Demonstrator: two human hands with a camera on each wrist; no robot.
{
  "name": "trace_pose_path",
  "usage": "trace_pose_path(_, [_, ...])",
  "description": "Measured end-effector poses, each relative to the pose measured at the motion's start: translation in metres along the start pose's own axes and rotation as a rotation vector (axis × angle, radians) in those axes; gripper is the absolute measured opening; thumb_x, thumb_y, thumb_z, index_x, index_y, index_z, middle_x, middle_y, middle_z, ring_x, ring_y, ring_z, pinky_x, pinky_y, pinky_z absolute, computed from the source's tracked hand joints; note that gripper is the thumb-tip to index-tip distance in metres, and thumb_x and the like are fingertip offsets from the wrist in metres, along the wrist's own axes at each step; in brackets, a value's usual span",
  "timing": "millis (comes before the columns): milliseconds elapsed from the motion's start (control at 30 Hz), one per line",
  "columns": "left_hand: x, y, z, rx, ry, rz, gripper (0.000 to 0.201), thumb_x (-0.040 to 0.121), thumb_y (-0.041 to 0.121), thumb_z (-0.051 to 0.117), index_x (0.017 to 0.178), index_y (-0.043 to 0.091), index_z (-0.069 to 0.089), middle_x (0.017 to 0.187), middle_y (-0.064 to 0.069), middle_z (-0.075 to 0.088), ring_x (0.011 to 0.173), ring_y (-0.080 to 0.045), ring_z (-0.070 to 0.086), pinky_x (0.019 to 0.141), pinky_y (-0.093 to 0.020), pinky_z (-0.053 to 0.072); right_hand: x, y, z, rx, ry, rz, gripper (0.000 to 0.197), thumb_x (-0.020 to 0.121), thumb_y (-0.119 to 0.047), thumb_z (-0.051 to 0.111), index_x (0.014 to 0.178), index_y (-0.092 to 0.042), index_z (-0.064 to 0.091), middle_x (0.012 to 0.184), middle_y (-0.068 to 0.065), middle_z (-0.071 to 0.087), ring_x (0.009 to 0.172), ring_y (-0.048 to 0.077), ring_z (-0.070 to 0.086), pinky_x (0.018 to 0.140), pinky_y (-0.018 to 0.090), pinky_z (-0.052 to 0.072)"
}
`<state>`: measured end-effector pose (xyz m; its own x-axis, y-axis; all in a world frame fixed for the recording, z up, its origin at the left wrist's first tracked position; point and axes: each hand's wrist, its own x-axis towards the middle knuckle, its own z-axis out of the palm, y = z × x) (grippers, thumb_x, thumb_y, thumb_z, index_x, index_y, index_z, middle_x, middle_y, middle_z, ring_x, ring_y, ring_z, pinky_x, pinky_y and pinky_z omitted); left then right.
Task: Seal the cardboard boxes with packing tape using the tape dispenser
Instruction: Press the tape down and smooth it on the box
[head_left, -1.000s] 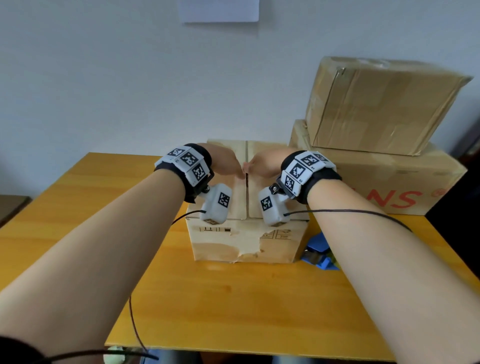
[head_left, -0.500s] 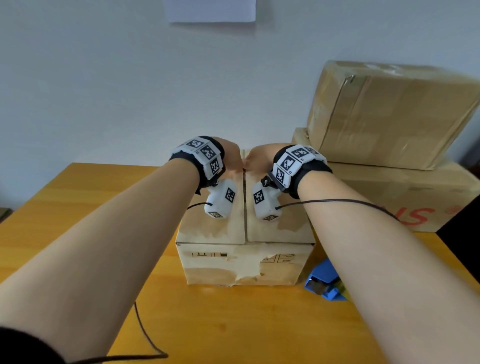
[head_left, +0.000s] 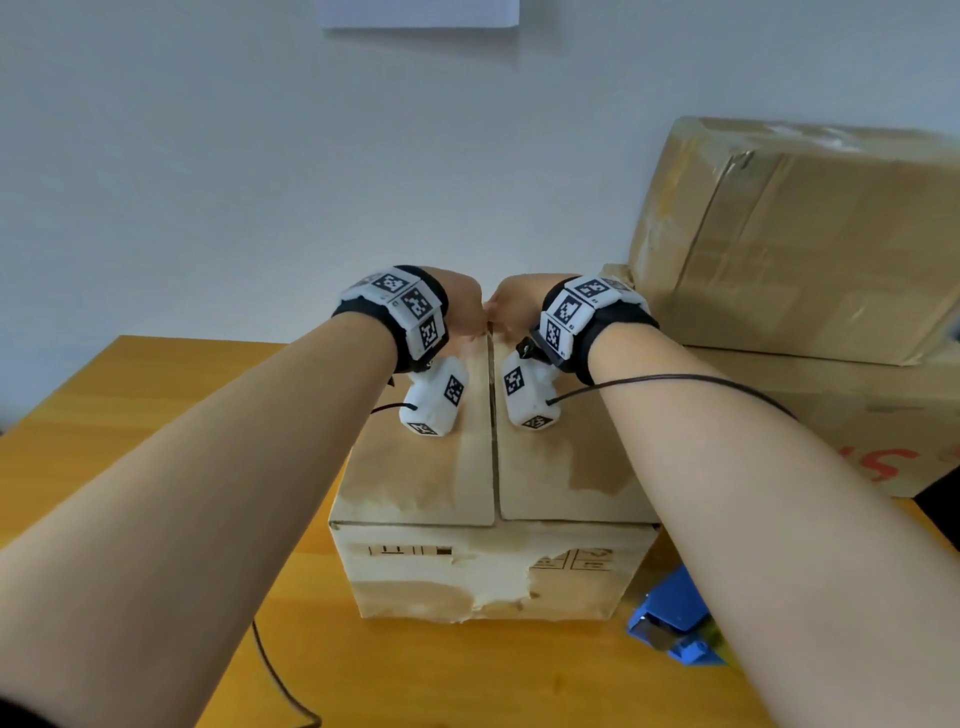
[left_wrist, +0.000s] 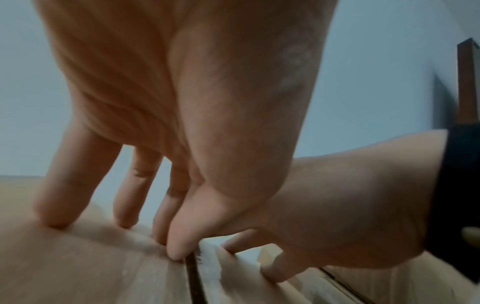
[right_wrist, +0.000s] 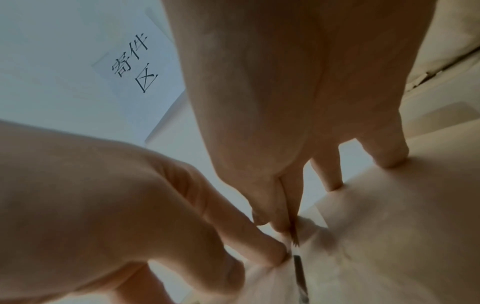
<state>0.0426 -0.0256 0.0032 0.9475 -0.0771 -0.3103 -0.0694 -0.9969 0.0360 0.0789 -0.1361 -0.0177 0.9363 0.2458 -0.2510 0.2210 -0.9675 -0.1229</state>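
A small worn cardboard box (head_left: 426, 478) stands mid-table with its two top flaps closed along a centre seam (head_left: 493, 441). My left hand (head_left: 462, 312) and right hand (head_left: 511, 306) meet at the seam's far end. In the left wrist view the left hand's (left_wrist: 166, 205) straight fingers press their tips onto the left flap (left_wrist: 78, 267). The right hand's (right_wrist: 285, 144) fingertips press the right flap (right_wrist: 402, 236) beside the seam (right_wrist: 300, 273). A blue tape dispenser (head_left: 670, 618) lies on the table right of the box, partly hidden by my right forearm.
Two larger cardboard boxes are stacked at the back right, the upper (head_left: 805, 234) on the lower (head_left: 857, 415). The wooden table (head_left: 467, 675) ends at the wall. A thin cable (head_left: 275, 670) trails over its front. A paper sign (right_wrist: 135, 67) hangs on the wall.
Both hands stay at the far end of the seam, with the wrists tipped up more steeply. The head view has shifted, so the box now appears lower and larger.
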Motion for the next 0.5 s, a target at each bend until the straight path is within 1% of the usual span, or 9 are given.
trace_pose_path(67, [-0.002,-0.002,0.0,-0.016,-0.016,-0.002,0.031,0.101,0.028,0.05,0.121,0.013,0.068,0.122,-0.004,0.067,0.083,-0.019,0.06,0.095,-0.037,0.051,0.003,-0.002,-0.003,-0.024,-0.023,-0.024,0.021,0.096,-0.021,0.058,0.077,-0.013,0.056,0.073,0.001,0.054,0.079,0.022,0.051,0.072,0.031,0.042])
trace_pose_path(133, [-0.005,-0.006,0.0,-0.028,-0.037,-0.001,0.035,0.1,0.025,0.049,0.13,0.018,0.065,0.131,-0.002,0.064,0.089,-0.019,0.061,0.099,-0.037,0.049,-0.001,-0.002,-0.006,0.046,-0.054,-0.062,0.009,0.095,-0.021,0.061,0.099,-0.014,0.066,0.09,0.001,0.062,0.088,0.022,0.056,0.083,0.035,0.05])
trace_pose_path(200, [-0.008,-0.009,0.002,-0.07,-0.063,-0.011,0.038,0.098,0.028,0.052,0.134,0.021,0.062,0.136,-0.002,0.061,0.099,-0.022,0.063,0.104,-0.04,0.046,-0.009,0.0,-0.009,0.109,-0.068,-0.078,0.021,0.095,-0.023,0.063,0.114,-0.014,0.068,0.101,0.003,0.063,0.092,0.022,0.058,0.09,0.036,0.051])
trace_pose_path(267, [-0.013,-0.011,0.003,-0.095,-0.077,-0.015,0.039,0.097,0.032,0.055,0.133,0.021,0.062,0.133,-0.005,0.063,0.1,-0.023,0.063,0.105,-0.043,0.047,-0.021,0.002,-0.008,0.127,-0.063,-0.081,0.013,0.097,-0.026,0.061,0.105,-0.017,0.065,0.097,0.001,0.062,0.088,0.019,0.058,0.083,0.032,0.049])
trace_pose_path(300, [-0.017,-0.013,0.005,-0.103,-0.078,-0.015,0.037,0.096,0.033,0.056,0.13,0.019,0.064,0.125,-0.007,0.066,0.092,-0.022,0.062,0.103,-0.042,0.048,-0.027,0.002,-0.008,0.142,-0.053,-0.075,0.012,0.098,-0.029,0.059,0.099,-0.017,0.063,0.093,0.0,0.062,0.081,0.017,0.058,0.076,0.029,0.048])
trace_pose_path(367, [-0.024,-0.015,0.008,-0.11,-0.039,-0.001,0.03,0.096,0.032,0.057,0.118,0.017,0.07,0.097,-0.006,0.069,0.076,-0.02,0.056,0.098,-0.039,0.048,-0.046,0.002,-0.007,0.146,-0.035,-0.058,0.021,0.1,-0.035,0.056,0.089,-0.018,0.063,0.086,0.0,0.062,0.068,0.013,0.055,0.064,0.025,0.044])
trace_pose_path(400, [-0.026,-0.016,0.011,-0.129,-0.016,0.007,0.028,0.096,0.032,0.058,0.114,0.016,0.072,0.089,-0.004,0.067,0.074,-0.019,0.055,0.097,-0.038,0.049,-0.056,0.003,-0.006,0.137,-0.04,-0.046,0.027,0.1,-0.039,0.055,0.085,-0.018,0.064,0.084,0.0,0.063,0.068,0.014,0.056,0.066,0.026,0.044])
trace_pose_path(433, [-0.03,-0.017,0.013,-0.161,-0.007,0.013,0.028,0.096,0.034,0.059,0.112,0.015,0.073,0.09,-0.002,0.068,0.074,-0.02,0.056,0.095,-0.038,0.049,-0.064,0.003,-0.004,0.139,-0.049,-0.032,0.031,0.099,-0.042,0.055,0.084,-0.017,0.066,0.085,0.002,0.067,0.073,0.017,0.059,0.072,0.03,0.046])
trace_pose_path(500, [-0.043,-0.017,0.015,-0.208,-0.003,0.027,0.032,0.095,0.037,0.061,0.113,0.014,0.073,0.099,-0.003,0.071,0.08,-0.021,0.059,0.091,-0.036,0.051,-0.081,0.005,0.001,0.153,-0.052,-0.007,0.038,0.094,-0.048,0.059,0.096,-0.013,0.073,0.101,0.008,0.074,0.086,0.022,0.068,0.084,0.032,0.05])
